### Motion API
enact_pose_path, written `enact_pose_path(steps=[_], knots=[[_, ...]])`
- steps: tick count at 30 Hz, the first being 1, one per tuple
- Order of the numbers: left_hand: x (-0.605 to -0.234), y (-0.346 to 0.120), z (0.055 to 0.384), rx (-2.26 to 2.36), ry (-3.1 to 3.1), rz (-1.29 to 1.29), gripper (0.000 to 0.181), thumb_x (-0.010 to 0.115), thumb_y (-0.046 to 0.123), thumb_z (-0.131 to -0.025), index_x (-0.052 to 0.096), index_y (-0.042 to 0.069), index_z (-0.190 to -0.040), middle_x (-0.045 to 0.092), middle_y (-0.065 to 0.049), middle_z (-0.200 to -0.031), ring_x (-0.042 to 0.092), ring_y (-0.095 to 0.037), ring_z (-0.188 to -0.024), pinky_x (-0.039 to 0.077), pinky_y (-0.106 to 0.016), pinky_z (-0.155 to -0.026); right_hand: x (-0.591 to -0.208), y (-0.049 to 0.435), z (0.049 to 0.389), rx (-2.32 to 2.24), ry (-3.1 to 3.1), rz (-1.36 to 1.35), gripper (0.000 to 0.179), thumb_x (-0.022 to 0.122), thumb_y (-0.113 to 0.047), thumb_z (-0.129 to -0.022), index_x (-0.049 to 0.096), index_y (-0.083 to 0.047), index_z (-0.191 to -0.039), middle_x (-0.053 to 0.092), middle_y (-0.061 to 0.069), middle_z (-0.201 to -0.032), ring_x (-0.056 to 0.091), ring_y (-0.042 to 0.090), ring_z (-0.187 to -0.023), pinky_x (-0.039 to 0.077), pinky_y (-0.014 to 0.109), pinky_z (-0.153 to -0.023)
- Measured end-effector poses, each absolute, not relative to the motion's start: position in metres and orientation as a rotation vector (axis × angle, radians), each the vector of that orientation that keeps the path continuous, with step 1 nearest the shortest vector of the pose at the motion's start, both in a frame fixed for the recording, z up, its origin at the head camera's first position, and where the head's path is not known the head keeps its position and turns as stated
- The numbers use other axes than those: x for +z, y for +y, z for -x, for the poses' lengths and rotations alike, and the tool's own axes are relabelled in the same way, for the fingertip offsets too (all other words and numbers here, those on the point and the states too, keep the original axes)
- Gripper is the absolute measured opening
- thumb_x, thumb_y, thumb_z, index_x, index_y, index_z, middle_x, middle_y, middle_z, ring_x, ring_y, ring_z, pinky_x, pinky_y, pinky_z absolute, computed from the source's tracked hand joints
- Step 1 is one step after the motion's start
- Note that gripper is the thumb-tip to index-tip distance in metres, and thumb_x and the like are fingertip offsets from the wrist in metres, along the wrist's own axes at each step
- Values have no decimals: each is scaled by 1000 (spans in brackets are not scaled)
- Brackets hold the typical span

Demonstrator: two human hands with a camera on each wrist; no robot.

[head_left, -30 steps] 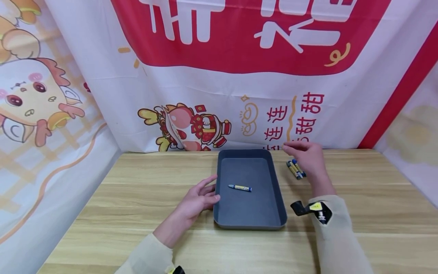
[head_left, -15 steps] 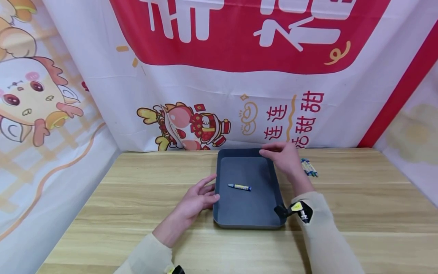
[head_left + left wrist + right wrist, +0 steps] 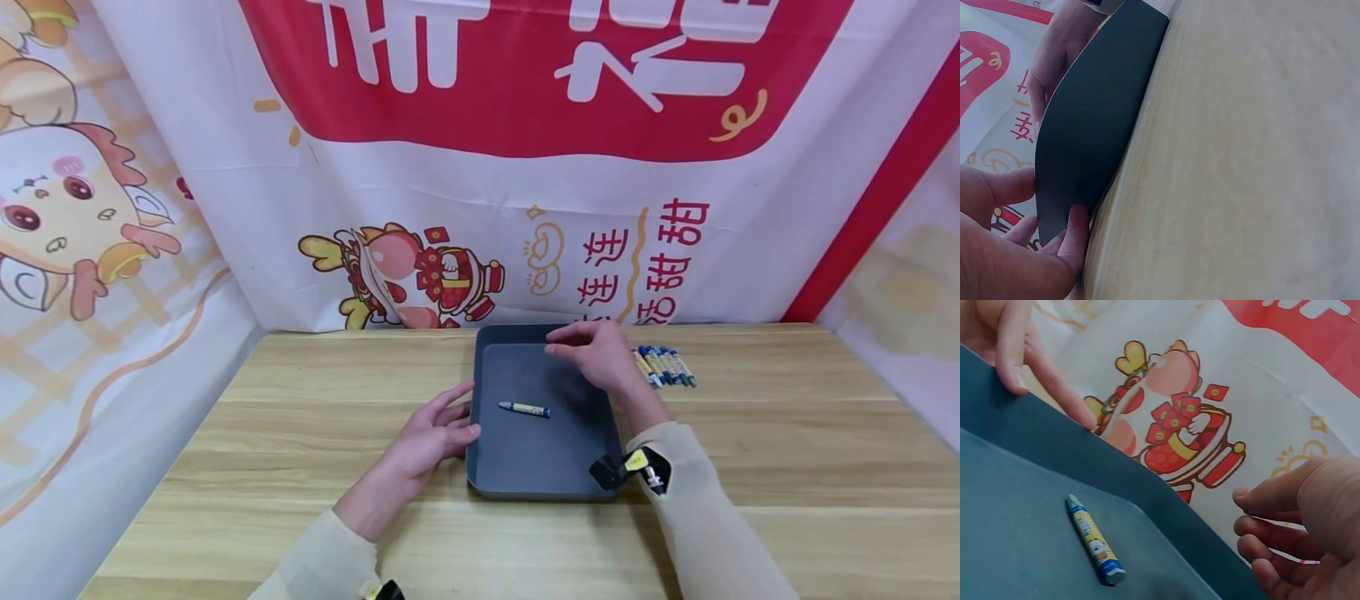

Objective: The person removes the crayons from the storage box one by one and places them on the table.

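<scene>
A dark grey rectangular tray (image 3: 547, 467) lies on the table with one blue-and-yellow crayon (image 3: 525, 409) near its middle. My left hand (image 3: 423, 437) holds the tray's left wall, the thumb over the rim and the fingers against the outer side. Above the tray's far right part hovers my right hand (image 3: 600, 354), its fingers loosely bent and nothing between them and the thumb. In the right wrist view, the crayon (image 3: 1096, 542) rests on the tray floor, well apart from the right hand (image 3: 1310, 519).
Several crayons (image 3: 666, 367) lie side by side on the wooden table (image 3: 787, 433), just right of the tray, partly behind the right wrist. A printed cloth (image 3: 360, 183) hangs at the table's back edge, close behind the tray.
My right hand has moved left from above the crayon row to over the tray, uncovering more of the row. The left hand, the tray and its crayon have stayed put.
</scene>
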State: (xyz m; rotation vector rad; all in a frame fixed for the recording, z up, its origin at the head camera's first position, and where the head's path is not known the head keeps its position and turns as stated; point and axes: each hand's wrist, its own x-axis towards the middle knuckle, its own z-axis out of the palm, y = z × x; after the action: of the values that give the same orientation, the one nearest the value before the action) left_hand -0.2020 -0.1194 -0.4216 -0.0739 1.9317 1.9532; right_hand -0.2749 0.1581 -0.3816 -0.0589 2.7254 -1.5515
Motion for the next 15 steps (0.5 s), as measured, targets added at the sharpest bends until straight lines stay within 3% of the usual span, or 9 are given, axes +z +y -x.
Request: enact_pose_path(steps=[15], knots=[[-422, -119, 203, 1950, 1938, 90, 69, 68, 4, -100, 46, 26, -162, 50, -19, -162, 58, -34, -142, 58, -42, -106, -394, 146, 272, -1324, 2642, 281, 24, 81, -23, -95, 82, -14, -117, 78, 5, -116, 64, 25, -104, 51, 39, -93]])
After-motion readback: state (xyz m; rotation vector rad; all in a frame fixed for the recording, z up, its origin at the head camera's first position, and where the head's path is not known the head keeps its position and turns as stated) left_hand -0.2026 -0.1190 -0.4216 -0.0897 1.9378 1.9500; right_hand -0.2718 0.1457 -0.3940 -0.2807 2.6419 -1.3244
